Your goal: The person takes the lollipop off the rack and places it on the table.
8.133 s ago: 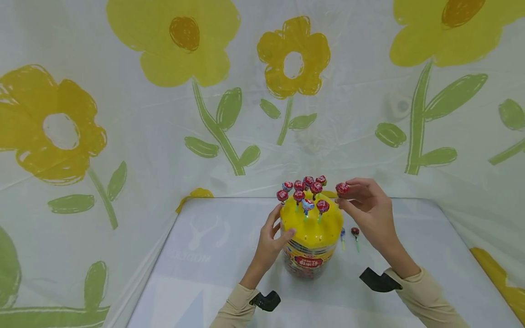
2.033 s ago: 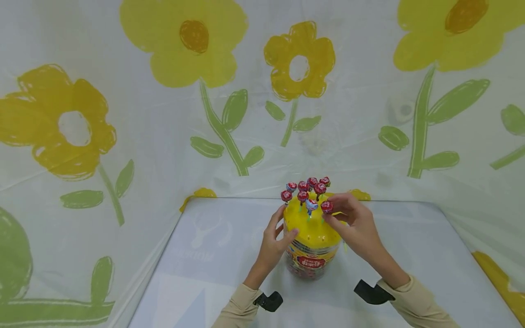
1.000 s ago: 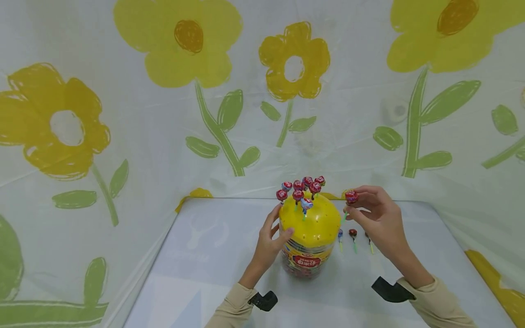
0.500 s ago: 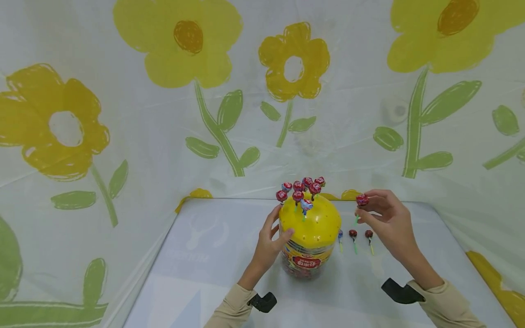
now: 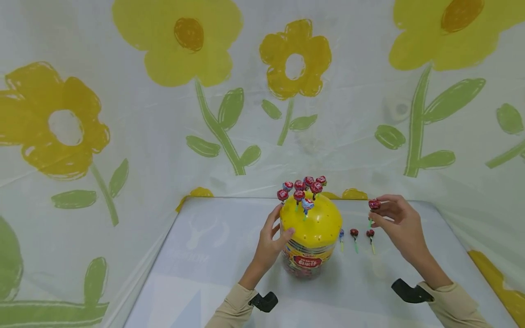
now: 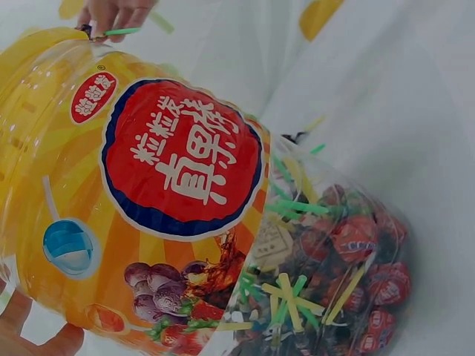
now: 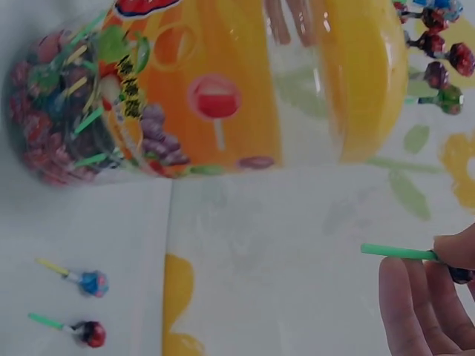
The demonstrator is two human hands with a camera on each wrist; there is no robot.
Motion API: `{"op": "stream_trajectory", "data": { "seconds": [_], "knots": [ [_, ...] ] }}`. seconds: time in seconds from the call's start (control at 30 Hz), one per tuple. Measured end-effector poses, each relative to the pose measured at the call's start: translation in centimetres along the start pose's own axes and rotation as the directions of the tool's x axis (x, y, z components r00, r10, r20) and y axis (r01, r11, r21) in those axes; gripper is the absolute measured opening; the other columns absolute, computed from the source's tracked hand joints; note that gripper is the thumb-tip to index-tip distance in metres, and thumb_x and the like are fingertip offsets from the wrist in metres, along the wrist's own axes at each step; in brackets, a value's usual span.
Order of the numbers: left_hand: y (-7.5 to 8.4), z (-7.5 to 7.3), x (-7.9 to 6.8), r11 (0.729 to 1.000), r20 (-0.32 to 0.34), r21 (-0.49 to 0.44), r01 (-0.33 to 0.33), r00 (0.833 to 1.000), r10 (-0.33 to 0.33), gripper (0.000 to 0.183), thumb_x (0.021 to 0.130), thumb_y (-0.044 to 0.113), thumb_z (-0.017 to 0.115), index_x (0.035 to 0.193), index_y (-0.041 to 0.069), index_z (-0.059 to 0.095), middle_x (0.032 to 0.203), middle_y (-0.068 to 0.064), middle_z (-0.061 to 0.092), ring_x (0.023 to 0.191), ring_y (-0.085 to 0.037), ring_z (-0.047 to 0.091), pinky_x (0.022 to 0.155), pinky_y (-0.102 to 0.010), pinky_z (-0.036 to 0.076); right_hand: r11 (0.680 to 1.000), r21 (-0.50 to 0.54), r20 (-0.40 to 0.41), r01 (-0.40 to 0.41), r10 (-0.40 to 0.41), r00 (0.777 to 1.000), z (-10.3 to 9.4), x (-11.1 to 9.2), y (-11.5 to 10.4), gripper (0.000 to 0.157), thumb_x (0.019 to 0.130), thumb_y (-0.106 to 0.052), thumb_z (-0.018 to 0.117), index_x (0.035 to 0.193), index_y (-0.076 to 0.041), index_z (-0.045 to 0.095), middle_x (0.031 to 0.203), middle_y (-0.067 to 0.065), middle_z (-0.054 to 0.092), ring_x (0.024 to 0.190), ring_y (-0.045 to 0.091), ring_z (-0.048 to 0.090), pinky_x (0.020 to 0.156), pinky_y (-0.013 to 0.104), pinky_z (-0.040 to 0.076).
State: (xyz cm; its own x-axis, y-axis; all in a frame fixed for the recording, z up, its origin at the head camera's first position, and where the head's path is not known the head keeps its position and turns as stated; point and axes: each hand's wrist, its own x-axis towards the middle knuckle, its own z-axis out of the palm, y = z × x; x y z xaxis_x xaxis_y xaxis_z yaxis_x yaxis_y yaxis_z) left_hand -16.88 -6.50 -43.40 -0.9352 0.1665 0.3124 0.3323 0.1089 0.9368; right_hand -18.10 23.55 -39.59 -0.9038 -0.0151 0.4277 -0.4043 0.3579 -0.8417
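Note:
A clear candy jar (image 5: 306, 262) with a yellow lid (image 5: 317, 228) stands upright on the table. Several lollipops (image 5: 307, 206) are stuck upright in the lid, mostly toward its back and left. My left hand (image 5: 268, 241) holds the jar by its left side near the lid, thumb on the lid's edge. To the right of the jar, in the air, my right hand (image 5: 404, 225) pinches a red lollipop (image 5: 374, 204); its green stick (image 7: 397, 252) points out free in the right wrist view. More wrapped lollipops (image 6: 356, 237) fill the jar's bottom.
On the table (image 5: 197, 259) right of the jar lie three lollipops in a row: a blue one (image 5: 342, 234), a dark red one (image 5: 354, 233) and another dark red one (image 5: 371, 233). A flower-printed sheet (image 5: 344, 127) hangs behind the table's back edge.
My right hand has pulled a red lollipop out of the lid's front and carried it right, away from the jar. A third lollipop now lies on the table. My left hand keeps its hold.

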Motion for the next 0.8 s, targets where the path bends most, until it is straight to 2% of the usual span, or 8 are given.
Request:
{"op": "stream_trajectory", "data": {
  "seconds": [0.2,0.4,0.6,0.7,0.8],
  "knots": [
    [0.2,0.1,0.0,1.000,0.000,0.001,-0.001,1.000,0.001,0.064,0.085,0.030,0.053,0.138,0.009,0.023,0.138,0.001,0.030,0.123,-0.017,0.029,0.097,-0.049,0.028,0.996,-0.064,-0.014,-0.055,0.054,0.998,-0.4,-0.3,1.5,0.041,0.077,-0.002,0.064,0.114,-0.003,0.046,0.090,0.003,0.059,0.073,0.017,0.061,0.055,0.027,0.051],
    [-0.2,0.1,0.1,1.000,-0.004,-0.001,-0.001,1.000,0.001,0.064,0.085,0.029,0.053,0.138,0.010,0.024,0.137,0.002,0.031,0.123,-0.017,0.030,0.097,-0.050,0.029,0.987,-0.116,-0.041,-0.115,0.111,0.993,-0.5,-0.6,3.3,0.042,0.076,-0.004,0.065,0.114,-0.002,0.046,0.088,0.010,0.059,0.071,0.014,0.061,0.054,0.028,0.051],
    [-2.5,0.1,0.4,1.000,-0.014,0.003,0.015,1.000,-0.015,0.064,0.083,0.033,0.056,0.138,0.024,0.024,0.136,0.012,0.030,0.123,-0.011,0.029,0.097,-0.046,0.030,0.977,-0.155,-0.045,-0.147,0.142,0.989,-0.8,-0.9,4.7,0.041,0.079,-0.012,0.064,0.114,-0.003,0.045,0.089,0.014,0.059,0.072,0.016,0.061,0.054,0.027,0.051],
    [-3.0,0.2,0.5,1.000,-0.014,0.003,0.008,1.000,-0.008,0.064,0.083,0.035,0.055,0.137,0.031,0.023,0.136,0.015,0.029,0.123,-0.009,0.029,0.098,-0.044,0.030,0.969,-0.173,-0.061,-0.176,0.168,0.984,-1.0,-1.0,5.8,0.041,0.079,-0.015,0.064,0.113,-0.004,0.045,0.090,0.016,0.058,0.072,0.014,0.061,0.054,0.026,0.051],
    [-3.0,0.3,0.5,1.000,-0.012,0.001,0.000,1.000,0.000,0.063,0.082,0.035,0.055,0.137,0.032,0.023,0.136,0.015,0.029,0.123,-0.009,0.028,0.098,-0.044,0.030,0.960,-0.185,-0.078,-0.209,0.197,0.977,-1.3,-1.1,6.8,0.041,0.079,-0.016,0.064,0.113,-0.004,0.045,0.089,0.012,0.057,0.071,0.010,0.061,0.054,0.026,0.051]
  ]
}}
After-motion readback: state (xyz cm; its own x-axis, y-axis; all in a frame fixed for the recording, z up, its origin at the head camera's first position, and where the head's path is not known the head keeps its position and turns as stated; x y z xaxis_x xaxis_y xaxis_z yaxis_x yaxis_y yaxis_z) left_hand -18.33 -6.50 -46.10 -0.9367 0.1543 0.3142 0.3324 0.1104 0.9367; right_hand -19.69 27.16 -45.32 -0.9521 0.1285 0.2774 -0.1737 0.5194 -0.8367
